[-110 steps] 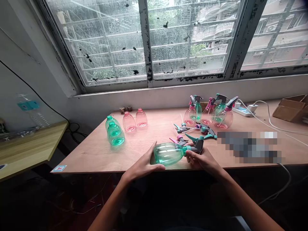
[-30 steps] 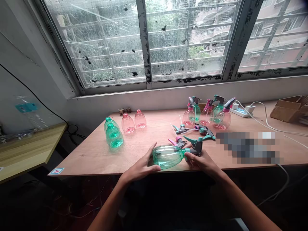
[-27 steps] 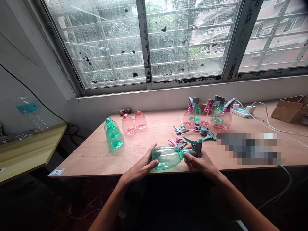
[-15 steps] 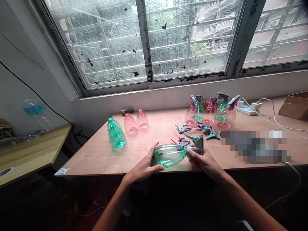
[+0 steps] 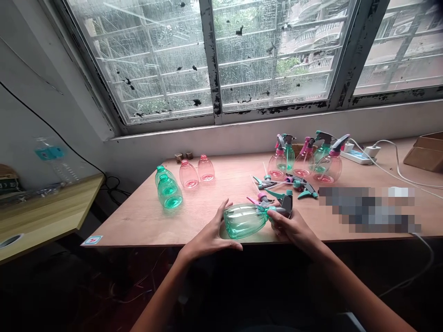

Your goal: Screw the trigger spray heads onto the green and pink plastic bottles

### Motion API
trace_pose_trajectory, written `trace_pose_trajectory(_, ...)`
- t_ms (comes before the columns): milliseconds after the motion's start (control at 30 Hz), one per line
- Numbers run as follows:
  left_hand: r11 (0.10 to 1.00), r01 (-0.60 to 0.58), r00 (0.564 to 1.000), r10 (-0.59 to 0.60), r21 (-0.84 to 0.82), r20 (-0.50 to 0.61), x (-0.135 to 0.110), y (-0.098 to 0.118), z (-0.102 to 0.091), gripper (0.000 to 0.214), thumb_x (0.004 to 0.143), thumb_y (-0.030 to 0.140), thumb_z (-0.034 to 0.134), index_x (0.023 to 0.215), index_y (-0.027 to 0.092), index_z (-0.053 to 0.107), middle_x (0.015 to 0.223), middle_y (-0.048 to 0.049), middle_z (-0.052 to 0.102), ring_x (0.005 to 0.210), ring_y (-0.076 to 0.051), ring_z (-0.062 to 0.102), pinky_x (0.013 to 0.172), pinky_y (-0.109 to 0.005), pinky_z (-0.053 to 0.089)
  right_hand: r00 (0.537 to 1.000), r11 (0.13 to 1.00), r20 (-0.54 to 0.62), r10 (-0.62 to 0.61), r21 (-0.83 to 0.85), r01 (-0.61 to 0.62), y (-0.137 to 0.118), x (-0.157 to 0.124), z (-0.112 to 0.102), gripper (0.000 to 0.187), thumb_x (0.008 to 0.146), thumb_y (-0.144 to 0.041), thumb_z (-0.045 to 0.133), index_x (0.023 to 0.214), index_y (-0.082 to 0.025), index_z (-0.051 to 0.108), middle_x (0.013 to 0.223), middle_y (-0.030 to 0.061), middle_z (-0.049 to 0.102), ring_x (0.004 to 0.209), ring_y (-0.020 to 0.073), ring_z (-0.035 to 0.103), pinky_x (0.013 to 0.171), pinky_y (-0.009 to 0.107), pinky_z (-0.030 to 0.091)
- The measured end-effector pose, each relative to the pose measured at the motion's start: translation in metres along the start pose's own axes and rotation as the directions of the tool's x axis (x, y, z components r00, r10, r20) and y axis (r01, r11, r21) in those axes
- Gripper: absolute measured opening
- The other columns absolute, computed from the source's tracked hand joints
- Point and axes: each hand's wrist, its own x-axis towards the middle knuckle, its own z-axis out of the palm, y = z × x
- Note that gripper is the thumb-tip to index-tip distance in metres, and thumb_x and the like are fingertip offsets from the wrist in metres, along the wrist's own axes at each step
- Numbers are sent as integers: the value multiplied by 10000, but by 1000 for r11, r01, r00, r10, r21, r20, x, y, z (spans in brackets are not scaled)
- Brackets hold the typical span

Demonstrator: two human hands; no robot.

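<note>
A clear green spray bottle lies tilted on its side above the table's front edge, its base to the left. At its neck, my right hand is closed round the collar of the dark grey trigger sprayer. My left hand is open beside the base, thumb stretched out below the bottle and fingers behind its end; whether the fingers touch it I cannot tell. Just behind the bottle lie several loose trigger sprayers with thin tubes, in green, pink and grey.
Two green bottles and two pink bottles without tops stand on the left of the table. Several bottles with sprayers, one pink, stand at the back right. Nearby are a power strip, white cables, a cardboard box and a blurred patch.
My left thumb has come away from the underside of the green bottle, and that hand has opened wider. My right hand keeps its hold on the neck. The view has shifted slightly.
</note>
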Motion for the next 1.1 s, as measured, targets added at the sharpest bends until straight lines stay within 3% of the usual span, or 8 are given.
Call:
trace_pose_trajectory(167, 996, 26, 1000, -27, -85, -9, -1, 2, -3, 853, 951, 487, 579, 1589, 313, 41, 1661, -138, 182, 1516, -316, 225, 1210, -514, 257, 1000, 1000, -1, -7, -31, 7, -2, -2, 1, 445, 758, -523, 800, 940, -215, 535, 533, -83, 470, 417, 105, 413, 416, 247, 321)
trace_pose_trajectory(400, 999, 1, 1000, 0, 54, -16, -2, 0, -2, 1237, 693, 435, 872, 1592, 296, 34, 1651, -121, 225, 1507, -363, 226, 1243, -518, 171, 999, 998, 26, -44, -47, 45, 0, -2, -3, 385, 806, -488, 768, 929, -213, 528, 532, -74, 489, 420, 101, 417, 416, 239, 281)
trace_pose_trajectory(533, 1000, 18, 1000, -17, 22, -10, -1, 6, -7, 749, 943, 566, 543, 1560, 256, 253, 1620, -103, 308, 1497, -324, 266, 1238, -492, 204, 998, 997, 53, -35, -61, 38, -1, -3, -3, 366, 827, -486, 748, 923, -217, 520, 532, -73, 489, 421, 100, 413, 414, 235, 284)
trace_pose_trajectory(600, 999, 39, 999, -39, 3, -1, -1, 9, -8, 643, 987, 562, 447, 1532, 246, 320, 1604, -105, 338, 1487, -318, 288, 1226, -486, 238, 998, 998, 55, -30, -60, 33, 0, -3, -3, 365, 832, -486, 744, 928, -219, 514, 531, -73, 489, 421, 101, 409, 412, 234, 277)
trace_pose_trajectory(733, 992, 56, 998, -52, -114, 39, -2, 9, -5, 939, 855, 449, 730, 1574, 307, 143, 1633, -113, 266, 1469, -333, 330, 1194, -489, 317, 999, 999, 45, -26, -31, 27, 2, -2, -5, 382, 826, -475, 755, 964, -220, 506, 534, -77, 486, 426, 104, 406, 415, 232, 261)
trace_pose_trajectory(900, 1000, 7, 1000, -7, -7, 21, -2, 2, -1, 1212, 660, 361, 908, 1583, 298, 125, 1634, -132, 260, 1489, -362, 271, 1229, -522, 219, 995, 997, 73, -61, -33, 64, 5, -1, -9, 321, 858, -428, 739, 950, -205, 527, 548, -78, 478, 444, 85, 403, 447, 227, 259)
trace_pose_trajectory(1000, 997, 30, 998, -26, -71, 55, -3, 2, -3, 1155, 728, 472, 842, 1590, 288, 95, 1658, -136, 196, 1496, -378, 252, 1221, -534, 232, 994, 997, 90, -63, -43, 67, 5, -1, -10, 306, 866, -420, 732, 947, -206, 529, 548, -78, 483, 441, 80, 408, 448, 222, 243)
trace_pose_trajectory(1100, 994, 69, 997, -66, -80, 41, -3, 6, -5, 893, 913, 562, 599, 1593, 257, 107, 1670, -123, 159, 1515, -353, 210, 1224, -513, 230, 994, 998, 101, -44, -39, 48, 5, -1, -9, 315, 861, -425, 737, 952, -209, 527, 549, -78, 486, 439, 79, 411, 444, 218, 242)
